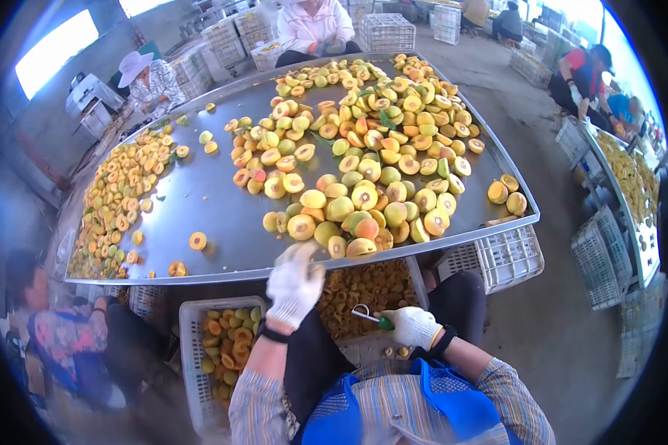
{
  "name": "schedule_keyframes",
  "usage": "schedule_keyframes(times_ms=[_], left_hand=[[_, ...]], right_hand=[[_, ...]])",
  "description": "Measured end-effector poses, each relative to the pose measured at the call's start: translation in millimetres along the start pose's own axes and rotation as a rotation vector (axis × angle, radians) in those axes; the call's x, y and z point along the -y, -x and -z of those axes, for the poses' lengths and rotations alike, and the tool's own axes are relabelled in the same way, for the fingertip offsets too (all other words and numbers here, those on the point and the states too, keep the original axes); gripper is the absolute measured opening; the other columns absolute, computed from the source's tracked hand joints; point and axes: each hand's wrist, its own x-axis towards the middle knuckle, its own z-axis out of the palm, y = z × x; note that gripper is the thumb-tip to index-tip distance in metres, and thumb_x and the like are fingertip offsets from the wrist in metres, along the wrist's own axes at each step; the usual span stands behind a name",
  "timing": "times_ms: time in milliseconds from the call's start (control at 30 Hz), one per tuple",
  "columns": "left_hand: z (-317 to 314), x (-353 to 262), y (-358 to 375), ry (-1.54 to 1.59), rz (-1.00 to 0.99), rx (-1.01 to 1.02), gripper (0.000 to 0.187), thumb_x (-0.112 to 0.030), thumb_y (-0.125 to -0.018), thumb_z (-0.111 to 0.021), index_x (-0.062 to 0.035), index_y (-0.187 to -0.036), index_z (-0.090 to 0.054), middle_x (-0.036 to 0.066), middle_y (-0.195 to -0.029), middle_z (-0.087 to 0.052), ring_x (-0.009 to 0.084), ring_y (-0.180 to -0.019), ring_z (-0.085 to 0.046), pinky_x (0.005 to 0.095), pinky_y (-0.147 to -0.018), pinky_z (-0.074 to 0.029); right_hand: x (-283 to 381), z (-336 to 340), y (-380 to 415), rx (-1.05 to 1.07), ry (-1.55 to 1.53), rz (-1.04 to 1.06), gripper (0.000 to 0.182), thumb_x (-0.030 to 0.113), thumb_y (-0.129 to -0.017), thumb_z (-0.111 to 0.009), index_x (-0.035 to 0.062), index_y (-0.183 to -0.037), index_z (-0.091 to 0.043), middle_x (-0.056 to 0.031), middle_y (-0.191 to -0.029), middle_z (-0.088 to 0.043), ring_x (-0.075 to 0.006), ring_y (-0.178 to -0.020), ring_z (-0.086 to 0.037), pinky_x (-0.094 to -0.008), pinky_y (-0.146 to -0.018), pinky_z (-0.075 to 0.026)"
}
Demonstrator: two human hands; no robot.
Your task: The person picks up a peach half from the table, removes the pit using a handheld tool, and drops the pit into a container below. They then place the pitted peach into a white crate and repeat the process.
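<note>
My right hand (pixel 414 328), in a white knit glove, is closed around the green handle of a pitting tool (pixel 367 313) with a metal loop end, held over a crate of peach pieces (pixel 371 289) between my knees. My left hand (pixel 295 288), also gloved, is raised at the table's near edge, just below the heap of halved yellow peaches (pixel 364 196). Motion smears its fingers. Many halves on the steel table (pixel 200 189) lie cut side up, some with stones showing. A white crate (pixel 189 356) of peach halves stands below my left hand.
More halves (pixel 115 193) are piled along the table's left side. A white plastic crate (pixel 508 256) sits under the right corner. People (pixel 315 30) sit across the table and at the left (pixel 67 334); others work at a second table (pixel 631 174) at right.
</note>
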Motion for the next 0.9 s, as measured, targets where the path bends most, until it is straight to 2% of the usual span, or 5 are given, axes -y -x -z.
schedule_keyframes(times_ms=[233,400,533,667,900], left_hand=[[-69,-39,-55,-0.051,0.065,0.617,0.05,-0.044,-0.078,-0.076,-0.0119,-0.114,-0.064,0.013,-0.104,-0.071,0.0348,-0.095,-0.069,0.0437,-0.084,-0.054],[-60,-15,-48,0.256,0.334,0.322,0.033,-0.033,-0.081,-0.078,-0.0089,-0.102,-0.068,0.013,-0.092,-0.071,0.0286,-0.083,-0.071,0.0383,-0.078,-0.056],[-19,-4,-26,1.649,0.771,0.167,0.049,-0.01,-0.091,-0.069,-0.0096,-0.136,-0.05,0.012,-0.096,-0.065,0.0248,-0.07,-0.068,0.0269,-0.048,-0.056],[10,-31,-4,1.745,0.936,0.171,0.036,-0.022,-0.092,-0.071,-0.0065,-0.121,-0.056,0.018,-0.095,-0.066,0.0311,-0.068,-0.067,0.0313,-0.046,-0.055],[16,-71,31,2.078,1.037,0.034,0.041,-0.037,-0.098,-0.059,0.0016,-0.111,-0.061,0.023,-0.106,-0.064,0.0392,-0.091,-0.065,0.0502,-0.083,-0.055]], right_hand=[[-2,10,2,0.041,-0.072,-0.057,0.053,0.041,-0.088,-0.063,0.0186,-0.136,-0.059,-0.016,-0.096,-0.073,-0.033,-0.086,-0.071,-0.0434,-0.078,-0.057],[3,23,11,-0.036,-0.123,-0.052,0.057,0.042,-0.087,-0.064,0.0155,-0.137,-0.058,-0.0185,-0.098,-0.072,-0.0345,-0.09,-0.071,-0.0444,-0.079,-0.056],[13,24,16,-0.173,-0.183,-0.107,0.053,0.041,-0.087,-0.066,0.0137,-0.132,-0.06,-0.019,-0.094,-0.071,-0.0364,-0.087,-0.07,-0.0442,-0.078,-0.056],[41,34,32,-0.264,-0.306,-0.038,0.047,0.04,-0.088,-0.067,0.0179,-0.128,-0.062,-0.0174,-0.088,-0.071,-0.0368,-0.086,-0.07,-0.0455,-0.076,-0.055],[80,42,53,-0.371,-0.185,0.063,0.045,0.032,-0.09,-0.065,0.0136,-0.131,-0.06,-0.0163,-0.075,-0.069,-0.0349,-0.068,-0.07,-0.0443,-0.063,-0.057]])
